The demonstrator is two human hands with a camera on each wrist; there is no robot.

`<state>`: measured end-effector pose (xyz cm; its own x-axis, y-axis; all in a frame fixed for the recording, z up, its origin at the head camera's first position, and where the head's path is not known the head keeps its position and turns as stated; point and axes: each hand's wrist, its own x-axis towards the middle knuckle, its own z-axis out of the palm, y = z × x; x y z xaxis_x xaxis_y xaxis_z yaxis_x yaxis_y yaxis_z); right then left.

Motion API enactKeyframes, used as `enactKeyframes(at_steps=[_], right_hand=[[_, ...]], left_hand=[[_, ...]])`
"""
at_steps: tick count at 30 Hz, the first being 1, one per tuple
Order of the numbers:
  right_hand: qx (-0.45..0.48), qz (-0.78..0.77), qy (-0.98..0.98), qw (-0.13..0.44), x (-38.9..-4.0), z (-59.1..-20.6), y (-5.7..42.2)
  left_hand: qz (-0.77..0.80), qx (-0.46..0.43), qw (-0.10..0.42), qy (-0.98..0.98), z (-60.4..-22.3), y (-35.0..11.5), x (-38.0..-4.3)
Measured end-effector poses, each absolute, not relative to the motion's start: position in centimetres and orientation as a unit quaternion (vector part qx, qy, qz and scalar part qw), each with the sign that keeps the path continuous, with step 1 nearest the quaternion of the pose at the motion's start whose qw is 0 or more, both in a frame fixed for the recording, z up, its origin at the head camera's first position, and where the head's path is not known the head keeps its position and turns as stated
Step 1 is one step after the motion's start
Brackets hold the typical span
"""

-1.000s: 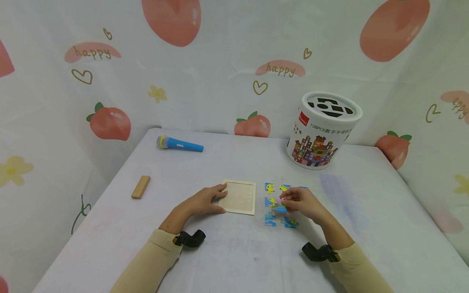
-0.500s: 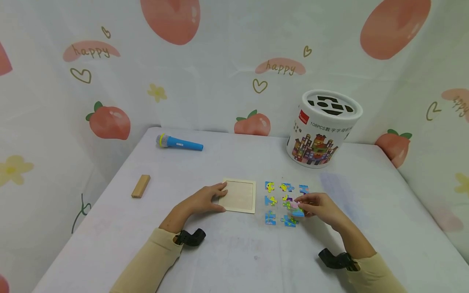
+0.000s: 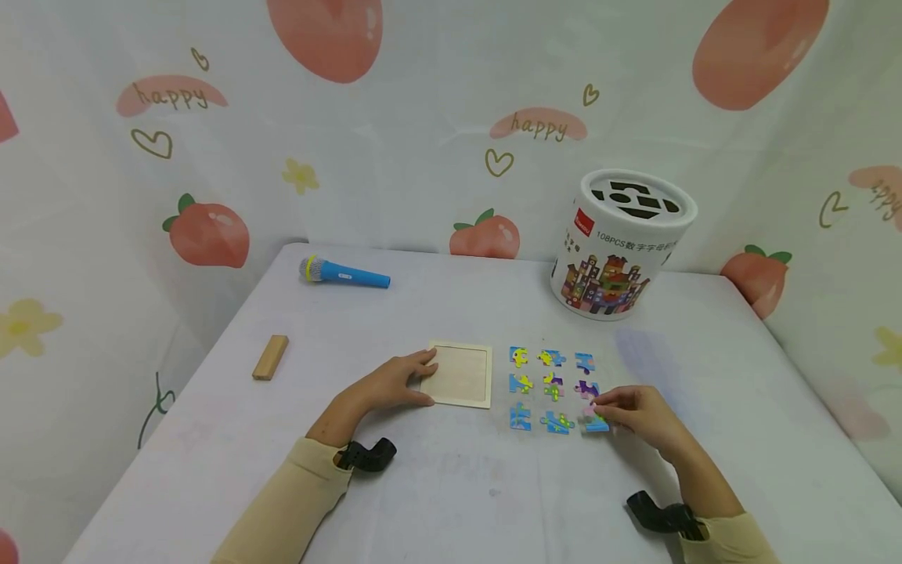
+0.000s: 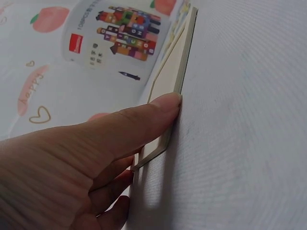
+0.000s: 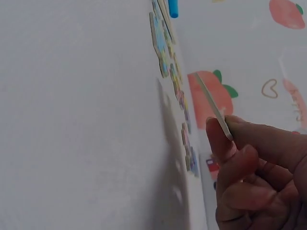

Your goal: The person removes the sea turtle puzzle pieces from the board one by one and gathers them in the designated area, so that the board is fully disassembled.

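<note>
My right hand (image 3: pixel 637 415) pinches a jigsaw piece (image 3: pixel 595 424), blue, green and pink, between thumb and fingers at the near right corner of the laid-out pieces. In the right wrist view that piece (image 5: pixel 210 100) shows edge-on, tilted and raised off the table. Several other jigsaw pieces (image 3: pixel 557 423) lie apart in rows, picture side up. To their left is a shallow wooden puzzle tray (image 3: pixel 456 406) with a bare bottom. My left hand (image 3: pixel 395 384) holds the tray's left side, thumb (image 4: pixel 165 103) at the near edge and fingers farther up.
A white tub (image 3: pixel 620 251) with shape holes in its lid stands at the back right. A blue toy microphone (image 3: pixel 345 272) lies at the back left, with a wooden block (image 3: pixel 271 358) nearer. A printed curtain (image 3: pixel 423 117) hangs behind the table.
My right hand has moved right and a little nearer with the jigsaw piece, from over the middle of the rows to their near right corner. My left hand stays on the tray.
</note>
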<state>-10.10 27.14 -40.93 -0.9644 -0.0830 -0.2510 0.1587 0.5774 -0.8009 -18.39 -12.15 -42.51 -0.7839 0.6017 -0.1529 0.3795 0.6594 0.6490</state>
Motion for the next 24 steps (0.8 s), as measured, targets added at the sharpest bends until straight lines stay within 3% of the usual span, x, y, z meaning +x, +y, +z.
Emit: enactKeyframes(at_steps=[13,24], right_hand=[[0.021,-0.501,0.849,0.165,-10.0,-42.2,28.1],[0.023,-0.467,0.872,0.146,-9.8,-42.3,27.7]], left_hand=[[0.309,0.274,0.180,0.893,-42.7,-12.2,-18.4],[0.311,0.277,0.178,0.892,-42.6,-12.2,-18.4]])
